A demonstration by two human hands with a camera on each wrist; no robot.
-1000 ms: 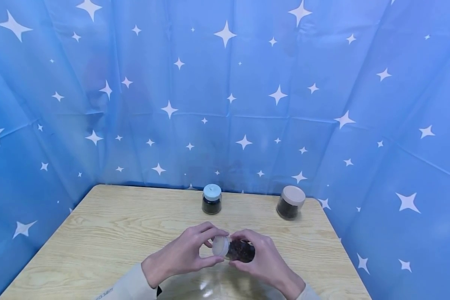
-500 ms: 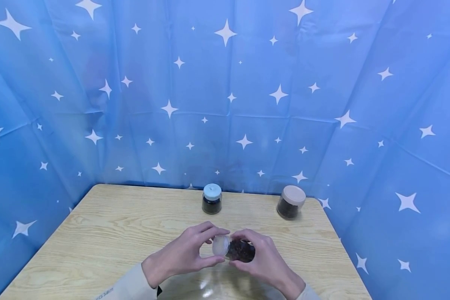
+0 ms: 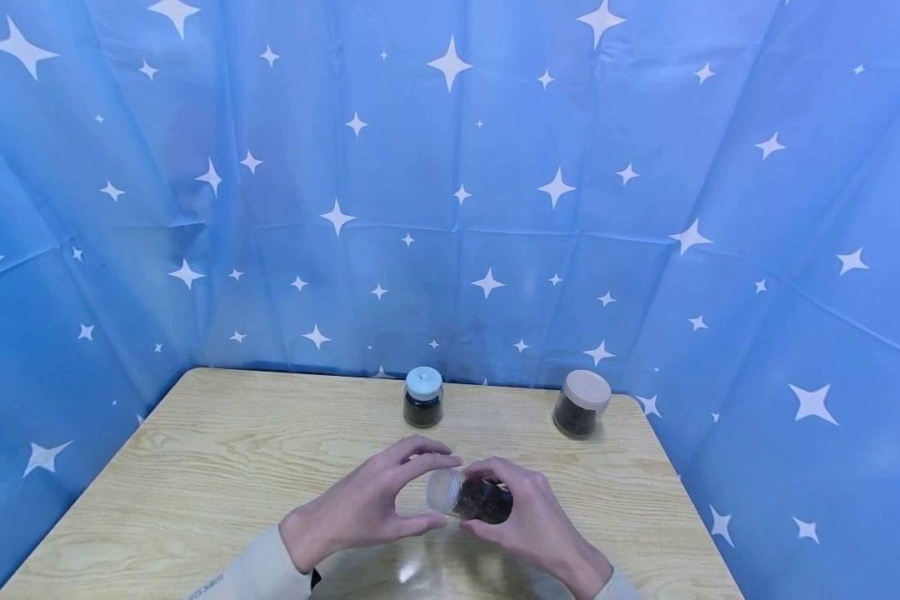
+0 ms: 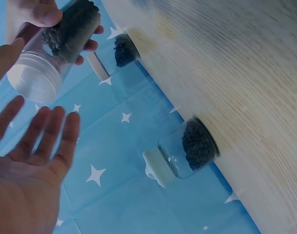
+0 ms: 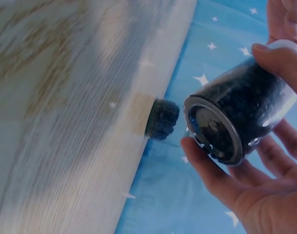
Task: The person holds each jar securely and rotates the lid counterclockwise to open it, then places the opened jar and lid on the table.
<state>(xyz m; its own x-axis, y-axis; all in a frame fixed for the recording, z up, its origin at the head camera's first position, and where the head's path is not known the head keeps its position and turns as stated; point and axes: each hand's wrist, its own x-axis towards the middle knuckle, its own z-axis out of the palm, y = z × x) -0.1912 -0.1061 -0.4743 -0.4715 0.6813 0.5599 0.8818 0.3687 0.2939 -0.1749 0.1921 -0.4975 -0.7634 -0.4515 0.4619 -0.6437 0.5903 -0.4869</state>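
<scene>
A small clear jar point(image 3: 483, 500) of dark bits lies on its side in the air, its translucent white lid point(image 3: 444, 490) pointing left. My right hand point(image 3: 506, 500) grips the jar body; in the right wrist view, thumb and fingers wrap round the jar point(image 5: 241, 112). My left hand point(image 3: 433, 492) cups about the lid. In the left wrist view its fingers point(image 4: 50, 131) lie straight, a little off the lid point(image 4: 33, 80). The thumb is close beside the lid.
A clear glass bowl point(image 3: 435, 571) sits under the hands at the near edge of the wooden table point(image 3: 232, 450). A jar with a pale blue lid point(image 3: 423, 398) and a jar with a tan lid point(image 3: 581, 404) stand at the back. Blue starred cloth walls the table.
My left index finger has lifted slightly off the lid and the fingers have loosened. The jar and my right hand have barely moved.
</scene>
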